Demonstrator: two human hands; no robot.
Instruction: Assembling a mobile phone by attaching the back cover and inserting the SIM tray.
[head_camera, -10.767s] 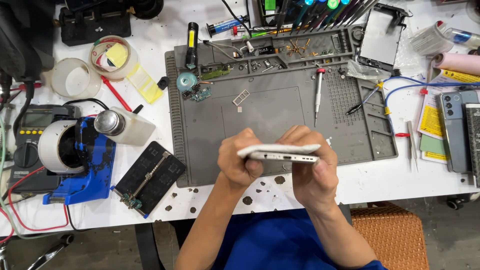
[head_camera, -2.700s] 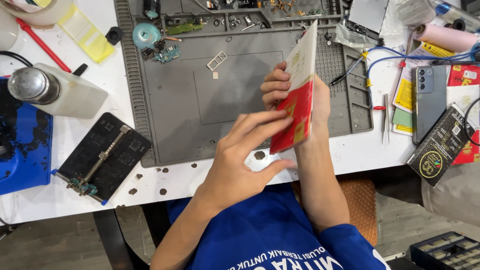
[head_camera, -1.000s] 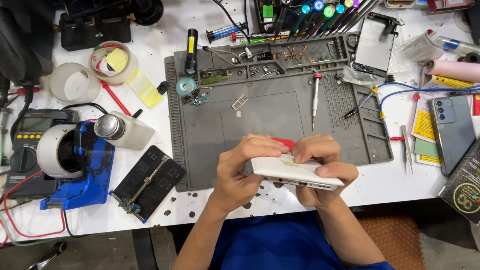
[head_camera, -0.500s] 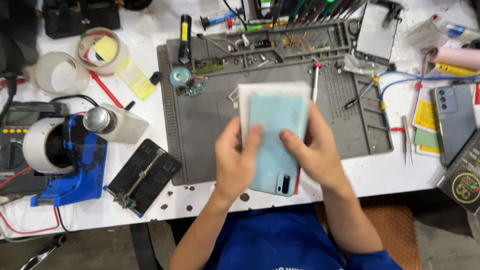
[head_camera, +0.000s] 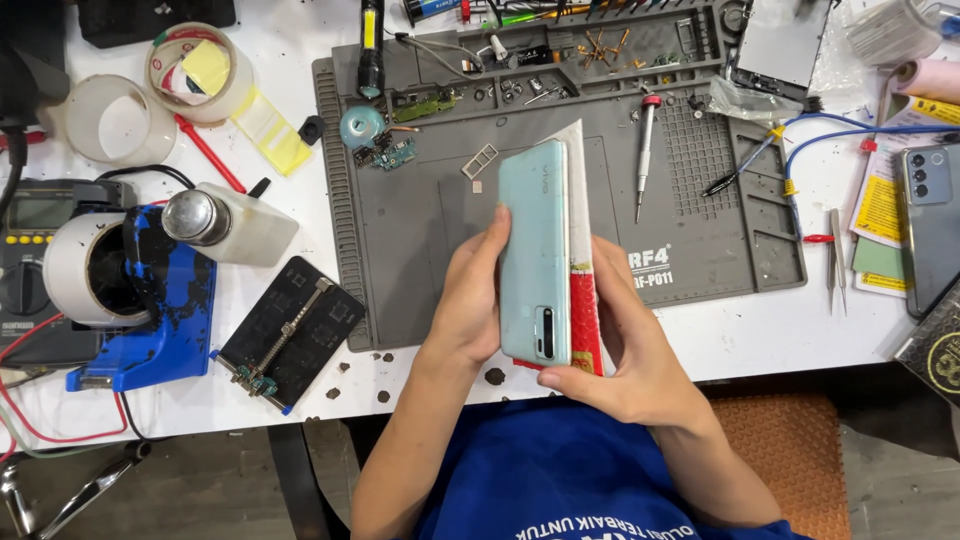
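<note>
Your left hand (head_camera: 468, 300) comes up from the lower edge of the view with the forearm angled toward the middle, and its fingers are curled against the left long edge of the pale blue phone (head_camera: 535, 255), thumb lying along that side. Your right hand (head_camera: 630, 350) mirrors it from the other side: the palm cups the right edge and the thumb hooks under the phone's lower end, near the camera strip. Both hands are closed on the phone, which you hold back side up and raised above the grey work mat (head_camera: 420, 220), lengthwise away from your body. Pressed against the phone's right side is a white and red packet (head_camera: 582, 300), gripped together with it by your right hand.

Most of the packet is hidden behind the phone and your fingers, so only a thin wedge shows. The phone's front face cannot be seen. Your right fingertips are out of sight beneath the packet. The mat's middle is covered by your hands. A screwdriver (head_camera: 644, 155) lies on the mat just beyond your right hand, not touching it. At the right edge a second phone (head_camera: 930, 225) is cut off.
</note>
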